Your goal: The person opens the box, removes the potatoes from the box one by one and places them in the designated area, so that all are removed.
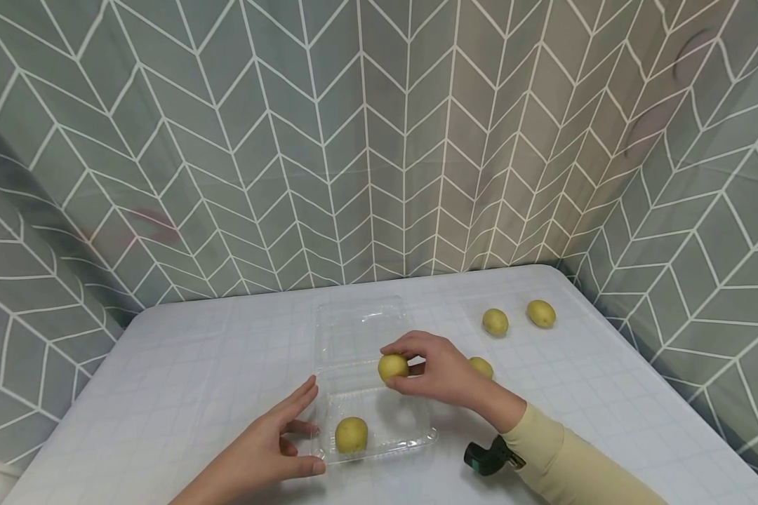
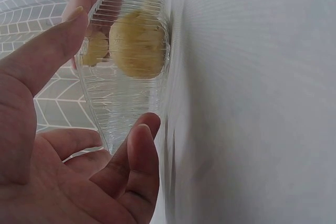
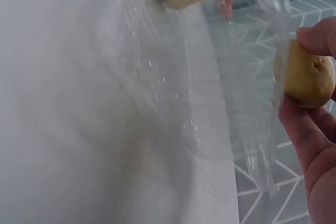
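My right hand (image 1: 439,368) pinches a small yellow potato (image 1: 393,368) between thumb and fingers, above the back part of a clear plastic clamshell box (image 1: 404,443). The right wrist view shows this held potato (image 3: 307,74) with a small dimple in its skin. One potato (image 1: 351,435) sits inside the box at its left front; the ribbed wall covers it in the left wrist view. At the box's left side rests my left hand (image 1: 268,445), fingers spread along the edge and thumb near the front corner. The box's lid (image 1: 360,330) lies folded open toward the back.
Two potatoes, a nearer one (image 1: 495,322) and another (image 1: 541,313), lie at the back right of the white-covered table (image 1: 196,379). A third potato (image 1: 481,367) is partly hidden behind my right hand. A black strap device (image 1: 489,457) is at my right wrist. Patterned curtains (image 1: 379,140) surround the table.
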Action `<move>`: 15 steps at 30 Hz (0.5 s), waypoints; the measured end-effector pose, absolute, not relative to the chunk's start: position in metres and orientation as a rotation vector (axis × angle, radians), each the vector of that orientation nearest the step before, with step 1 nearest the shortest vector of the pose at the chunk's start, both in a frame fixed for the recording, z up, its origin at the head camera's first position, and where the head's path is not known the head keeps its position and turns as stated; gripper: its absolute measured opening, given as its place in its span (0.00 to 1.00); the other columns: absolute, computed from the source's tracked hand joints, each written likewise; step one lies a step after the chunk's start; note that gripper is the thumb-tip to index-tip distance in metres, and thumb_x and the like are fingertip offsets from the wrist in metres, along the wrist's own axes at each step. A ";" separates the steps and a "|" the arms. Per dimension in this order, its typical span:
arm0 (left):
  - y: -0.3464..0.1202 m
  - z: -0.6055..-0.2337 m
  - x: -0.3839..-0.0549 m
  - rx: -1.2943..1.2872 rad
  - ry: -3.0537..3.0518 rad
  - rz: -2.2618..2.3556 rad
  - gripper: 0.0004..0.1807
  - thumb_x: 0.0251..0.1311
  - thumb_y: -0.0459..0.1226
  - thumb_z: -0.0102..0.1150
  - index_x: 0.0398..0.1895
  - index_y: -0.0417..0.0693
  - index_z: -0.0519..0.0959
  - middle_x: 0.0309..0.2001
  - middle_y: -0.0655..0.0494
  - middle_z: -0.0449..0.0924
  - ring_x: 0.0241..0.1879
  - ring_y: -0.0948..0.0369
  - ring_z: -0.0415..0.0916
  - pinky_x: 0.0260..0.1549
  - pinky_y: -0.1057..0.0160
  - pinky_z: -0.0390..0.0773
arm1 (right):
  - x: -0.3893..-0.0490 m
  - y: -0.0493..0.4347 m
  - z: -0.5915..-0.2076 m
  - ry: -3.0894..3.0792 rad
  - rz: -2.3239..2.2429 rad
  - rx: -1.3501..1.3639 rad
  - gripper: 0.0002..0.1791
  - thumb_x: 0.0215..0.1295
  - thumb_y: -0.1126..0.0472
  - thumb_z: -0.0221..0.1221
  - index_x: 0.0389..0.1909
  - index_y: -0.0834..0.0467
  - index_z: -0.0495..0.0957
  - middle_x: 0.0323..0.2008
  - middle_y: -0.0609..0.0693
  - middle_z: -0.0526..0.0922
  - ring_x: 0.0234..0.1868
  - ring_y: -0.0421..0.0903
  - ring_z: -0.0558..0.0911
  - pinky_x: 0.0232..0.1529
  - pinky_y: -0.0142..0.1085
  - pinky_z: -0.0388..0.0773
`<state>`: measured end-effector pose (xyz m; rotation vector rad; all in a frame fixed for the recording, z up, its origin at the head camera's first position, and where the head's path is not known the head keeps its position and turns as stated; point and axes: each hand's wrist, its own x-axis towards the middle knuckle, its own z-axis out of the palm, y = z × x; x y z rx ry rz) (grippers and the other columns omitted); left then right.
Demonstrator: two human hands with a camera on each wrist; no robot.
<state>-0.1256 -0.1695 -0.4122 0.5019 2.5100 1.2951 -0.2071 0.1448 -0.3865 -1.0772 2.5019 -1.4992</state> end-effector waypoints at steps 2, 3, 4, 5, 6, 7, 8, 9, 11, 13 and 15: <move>-0.169 -0.412 -0.125 0.502 2.514 1.290 0.58 0.46 0.50 0.78 0.78 0.47 0.55 0.79 0.57 0.44 0.52 0.65 0.77 0.37 0.65 0.78 | -0.207 0.152 -0.386 2.508 -1.519 -1.065 0.21 0.57 0.64 0.71 0.53 0.58 0.82 0.48 0.47 0.80 0.47 0.46 0.81 0.43 0.36 0.82; -0.169 -0.412 -0.125 0.506 2.517 1.289 0.58 0.46 0.51 0.78 0.78 0.47 0.55 0.79 0.57 0.44 0.52 0.65 0.77 0.36 0.65 0.78 | -0.208 0.155 -0.386 2.511 -1.529 -1.056 0.21 0.57 0.64 0.71 0.53 0.58 0.82 0.48 0.47 0.80 0.47 0.47 0.81 0.43 0.36 0.82; -0.169 -0.412 -0.124 0.511 2.520 1.289 0.58 0.46 0.51 0.77 0.78 0.47 0.55 0.79 0.57 0.44 0.51 0.65 0.77 0.36 0.65 0.78 | -0.208 0.159 -0.386 2.520 -1.535 -1.038 0.21 0.57 0.63 0.71 0.52 0.57 0.82 0.48 0.47 0.80 0.47 0.47 0.81 0.44 0.37 0.82; -0.169 -0.412 -0.124 0.515 2.522 1.289 0.58 0.47 0.51 0.77 0.78 0.47 0.55 0.79 0.57 0.44 0.51 0.65 0.77 0.36 0.66 0.78 | -0.208 0.163 -0.385 2.533 -1.538 -1.017 0.21 0.57 0.63 0.71 0.53 0.56 0.82 0.48 0.47 0.80 0.47 0.47 0.81 0.44 0.37 0.82; -0.170 -0.412 -0.124 0.518 2.524 1.289 0.58 0.47 0.51 0.77 0.78 0.47 0.55 0.79 0.57 0.44 0.51 0.64 0.77 0.36 0.66 0.78 | -0.208 0.167 -0.385 2.544 -1.544 -0.990 0.21 0.56 0.62 0.72 0.53 0.54 0.82 0.48 0.46 0.80 0.47 0.47 0.81 0.44 0.37 0.82; -0.170 -0.413 -0.124 0.523 2.528 1.286 0.58 0.47 0.51 0.77 0.78 0.47 0.54 0.79 0.58 0.44 0.51 0.64 0.77 0.36 0.66 0.78 | -0.208 0.171 -0.384 2.559 -1.545 -0.958 0.22 0.56 0.62 0.72 0.53 0.53 0.82 0.48 0.46 0.80 0.48 0.47 0.81 0.44 0.37 0.81; -0.170 -0.413 -0.124 0.527 2.532 1.285 0.58 0.47 0.51 0.77 0.78 0.47 0.54 0.79 0.58 0.44 0.51 0.65 0.77 0.36 0.66 0.78 | -0.209 0.176 -0.384 2.572 -1.547 -0.922 0.22 0.56 0.61 0.72 0.53 0.52 0.82 0.49 0.45 0.80 0.48 0.47 0.81 0.44 0.36 0.81; -0.170 -0.413 -0.123 0.530 2.534 1.284 0.58 0.47 0.51 0.77 0.78 0.47 0.54 0.79 0.58 0.44 0.51 0.65 0.77 0.36 0.66 0.78 | -0.209 0.180 -0.383 2.587 -1.549 -0.888 0.22 0.56 0.61 0.73 0.53 0.51 0.82 0.49 0.45 0.80 0.48 0.47 0.81 0.44 0.36 0.81; -0.170 -0.414 -0.123 0.535 2.534 1.286 0.57 0.47 0.51 0.77 0.78 0.47 0.54 0.79 0.58 0.44 0.51 0.65 0.77 0.36 0.66 0.78 | -0.209 0.189 -0.383 2.613 -1.557 -0.823 0.22 0.56 0.60 0.73 0.53 0.51 0.82 0.50 0.45 0.80 0.48 0.47 0.80 0.44 0.36 0.81; -0.171 -0.414 -0.124 0.538 2.532 1.288 0.57 0.48 0.51 0.77 0.78 0.46 0.54 0.79 0.58 0.44 0.52 0.66 0.77 0.37 0.66 0.78 | -0.209 0.198 -0.383 2.629 -1.568 -0.779 0.22 0.56 0.60 0.73 0.53 0.51 0.82 0.51 0.46 0.80 0.49 0.48 0.80 0.45 0.38 0.81; -0.171 -0.414 -0.124 0.540 2.531 1.290 0.57 0.48 0.51 0.77 0.78 0.46 0.54 0.79 0.57 0.44 0.52 0.66 0.76 0.37 0.65 0.78 | -0.209 0.206 -0.384 2.644 -1.574 -0.745 0.22 0.56 0.59 0.73 0.54 0.52 0.82 0.51 0.47 0.80 0.49 0.48 0.80 0.46 0.40 0.81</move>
